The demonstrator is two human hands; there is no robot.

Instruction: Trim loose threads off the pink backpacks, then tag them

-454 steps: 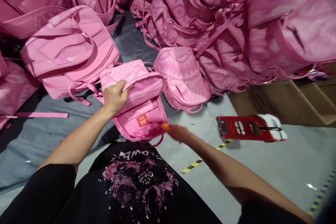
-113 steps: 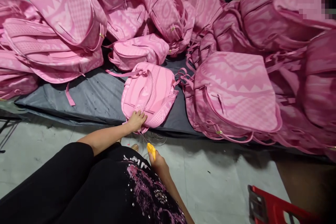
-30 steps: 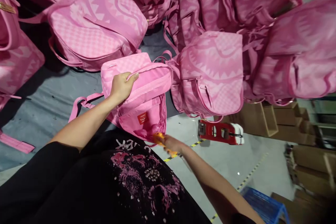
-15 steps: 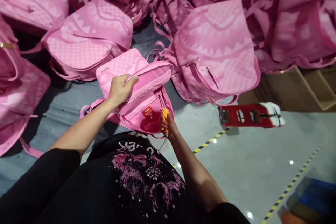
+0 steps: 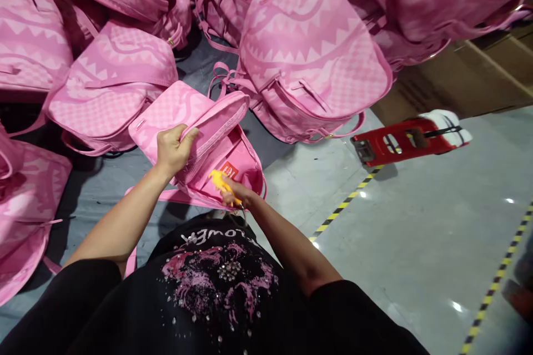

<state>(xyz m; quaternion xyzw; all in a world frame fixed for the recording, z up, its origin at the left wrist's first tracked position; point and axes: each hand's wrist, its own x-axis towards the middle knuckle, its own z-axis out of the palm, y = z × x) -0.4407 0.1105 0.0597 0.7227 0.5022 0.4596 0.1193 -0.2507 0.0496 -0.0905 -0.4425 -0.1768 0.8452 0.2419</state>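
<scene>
An open pink backpack (image 5: 195, 122) with a checked and wavy pattern lies in front of me on a grey sheet. My left hand (image 5: 171, 147) grips the raised edge of its front flap, fingers closed over the rim. Inside the bag shows a pink lining with a small red label (image 5: 229, 169). My right hand (image 5: 236, 197) is closed on a small yellow-handled cutter (image 5: 220, 180), held just inside the bag's opening beside the label.
Several more pink backpacks (image 5: 312, 61) are heaped behind and to both sides. The grey sheet (image 5: 95, 188) covers the floor at left. A red plastic stool (image 5: 400, 141) lies on its side at right, by brown cardboard boxes (image 5: 466, 75). Yellow-black tape (image 5: 341, 211) runs across the grey floor.
My right hand with the yellow tool has shifted left, further into the bag's opening near the red label. The left hand keeps its grip on the flap. The view has swung slightly.
</scene>
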